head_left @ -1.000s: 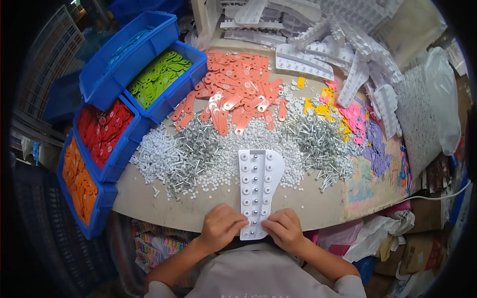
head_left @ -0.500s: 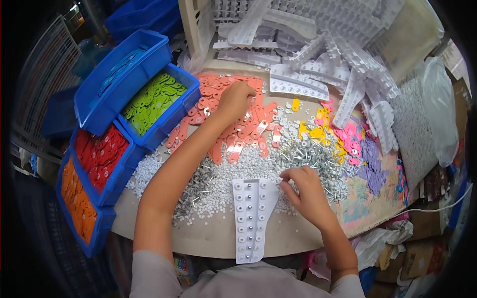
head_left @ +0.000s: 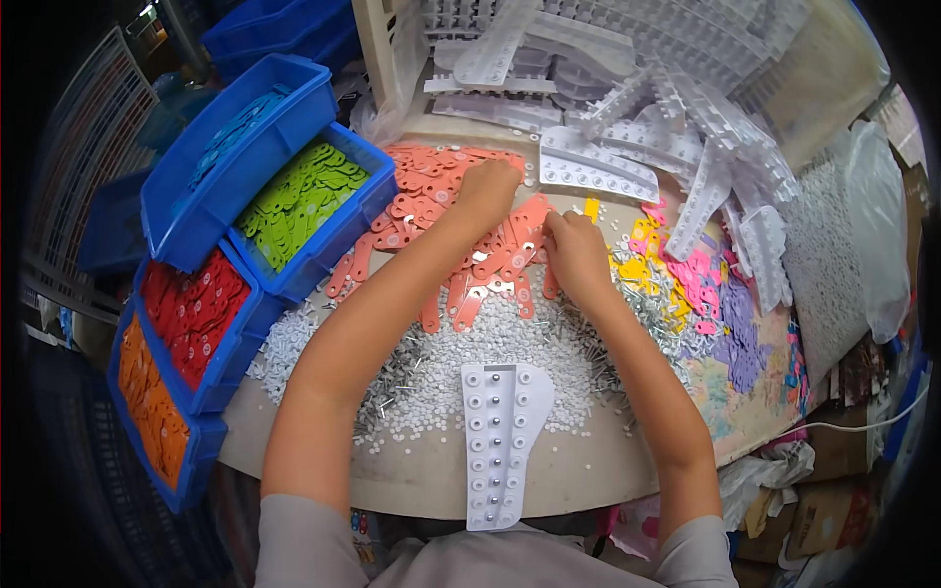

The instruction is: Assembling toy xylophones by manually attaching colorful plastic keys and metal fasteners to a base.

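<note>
My left hand [head_left: 488,194] reaches over the heap of coral plastic strips [head_left: 417,176], its fingers curled down and what they hold hidden. Beside it, at the heap's right edge, my right hand [head_left: 576,253] has its thumb and fingers drawn together against a coral strip; whether it grips that strip I cannot make out. Close to my body lies a white plastic holder [head_left: 497,446] with a central channel. Metal pins stand in a row along that channel, and round white sockets line both sides. Neither hand touches the holder.
Small white rings [head_left: 446,348] and metal pins [head_left: 392,367] cover the middle of the table. Blue bins [head_left: 294,284] hold green, red and orange pieces at left. White holders [head_left: 598,171] pile up behind; yellow, pink and purple pieces [head_left: 740,333] lie at right.
My right hand has moved from above the metal pins, near the white holder, up and away to the coral strips. My left hand has shifted slightly right over the heap.
</note>
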### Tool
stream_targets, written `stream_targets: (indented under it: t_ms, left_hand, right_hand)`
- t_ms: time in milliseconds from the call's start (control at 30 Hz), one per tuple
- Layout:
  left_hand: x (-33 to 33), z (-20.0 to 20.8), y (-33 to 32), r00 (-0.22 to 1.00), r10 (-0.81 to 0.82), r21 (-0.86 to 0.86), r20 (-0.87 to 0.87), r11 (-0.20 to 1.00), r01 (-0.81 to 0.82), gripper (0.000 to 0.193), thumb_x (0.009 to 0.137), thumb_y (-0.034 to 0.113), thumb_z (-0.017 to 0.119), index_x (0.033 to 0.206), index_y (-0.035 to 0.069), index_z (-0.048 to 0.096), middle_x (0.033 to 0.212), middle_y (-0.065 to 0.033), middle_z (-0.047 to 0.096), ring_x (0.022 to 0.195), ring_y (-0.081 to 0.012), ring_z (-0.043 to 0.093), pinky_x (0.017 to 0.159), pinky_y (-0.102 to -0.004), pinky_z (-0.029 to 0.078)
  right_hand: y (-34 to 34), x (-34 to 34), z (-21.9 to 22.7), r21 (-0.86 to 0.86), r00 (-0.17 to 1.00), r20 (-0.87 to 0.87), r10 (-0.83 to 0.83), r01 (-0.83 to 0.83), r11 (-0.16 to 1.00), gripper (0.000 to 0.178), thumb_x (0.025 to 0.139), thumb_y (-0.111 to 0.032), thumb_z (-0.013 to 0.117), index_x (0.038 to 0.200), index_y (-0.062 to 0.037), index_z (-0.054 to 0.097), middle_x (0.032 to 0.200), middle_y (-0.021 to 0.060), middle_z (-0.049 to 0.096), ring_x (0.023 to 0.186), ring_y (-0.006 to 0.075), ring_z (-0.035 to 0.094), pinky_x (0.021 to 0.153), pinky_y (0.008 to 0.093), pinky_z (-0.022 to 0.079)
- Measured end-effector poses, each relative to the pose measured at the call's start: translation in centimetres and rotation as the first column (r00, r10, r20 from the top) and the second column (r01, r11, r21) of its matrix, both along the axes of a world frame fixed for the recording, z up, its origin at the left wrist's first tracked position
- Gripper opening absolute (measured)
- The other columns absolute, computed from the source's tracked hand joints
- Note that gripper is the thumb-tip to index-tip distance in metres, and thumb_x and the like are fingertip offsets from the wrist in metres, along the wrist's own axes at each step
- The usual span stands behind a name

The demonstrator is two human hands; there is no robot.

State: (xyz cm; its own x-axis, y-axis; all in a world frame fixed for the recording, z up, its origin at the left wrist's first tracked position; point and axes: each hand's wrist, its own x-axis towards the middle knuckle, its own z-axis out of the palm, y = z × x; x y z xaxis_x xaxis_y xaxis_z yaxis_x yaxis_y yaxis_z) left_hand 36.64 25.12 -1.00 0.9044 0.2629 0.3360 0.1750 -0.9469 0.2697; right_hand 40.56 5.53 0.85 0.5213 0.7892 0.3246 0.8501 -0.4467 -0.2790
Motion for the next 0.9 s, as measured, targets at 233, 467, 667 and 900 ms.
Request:
stream_targets:
  t_ms: [233,467,667,900]
  left_hand:
    - [-1.0,-0.9,0.4,0.958,0.113,-0.070,0.265,0.993,-0.098,0.011,0.086,0.011,0.063,0.088,0.001,0.064,0.090,-0.0156,0.067,0.083,-0.0343,0.067,0.073,-0.0451,0.054]
    - [-8.0,4.5,-2.6,0.994,0.089,-0.479,0.056,0.876,-0.051,0.012,0.088,0.011,0.063,0.090,-0.001,0.060,0.086,-0.0148,0.067,0.080,-0.0321,0.066,0.072,-0.0418,0.051]
    - [-14.0,2.6,-3.7,1.000,0.021,-0.341,0.008,0.940,-0.017,0.013,0.086,0.006,0.066,0.098,0.002,0.065,0.084,-0.0138,0.068,0.077,-0.0292,0.067,0.071,-0.0397,0.051]
    - [-20.6,6.6,-9.1,0.995,0.088,-0.687,0.042,0.726,-0.035,0.016,0.087,0.007,0.068,0.102,0.002,0.069,0.083,-0.0097,0.069,0.075,-0.0223,0.065,0.069,-0.0339,0.050]
  right_hand:
    - [-0.4,0.0,0.2,0.050,0.994,-0.108,0.031,-0.025,0.998,0.010,0.084,-0.004,0.065,0.091,-0.0001,0.059,0.093,0.0180,0.064,0.091,0.0383,0.061,0.080,0.0469,0.049]
    - [-5.1,-5.2,4.5,0.335,0.950,-0.299,0.094,0.012,0.942,0.010,0.088,-0.002,0.066,0.097,0.0009,0.062,0.089,0.0145,0.064,0.084,0.0275,0.063,0.076,0.0364,0.050]
    - [-12.3,-13.1,5.9,0.368,0.899,-0.410,0.151,0.012,0.930,0.008,0.089,0.000,0.066,0.097,0.0002,0.067,0.092,0.0100,0.067,0.083,0.0204,0.063,0.075,0.0298,0.049]
    - [-17.4,-18.9,6.0,0.246,0.772,-0.631,0.079,0.103,0.964,0.009,0.086,-0.003,0.069,0.095,-0.0011,0.068,0.092,0.0086,0.069,0.085,0.0209,0.062,0.076,0.0317,0.046]
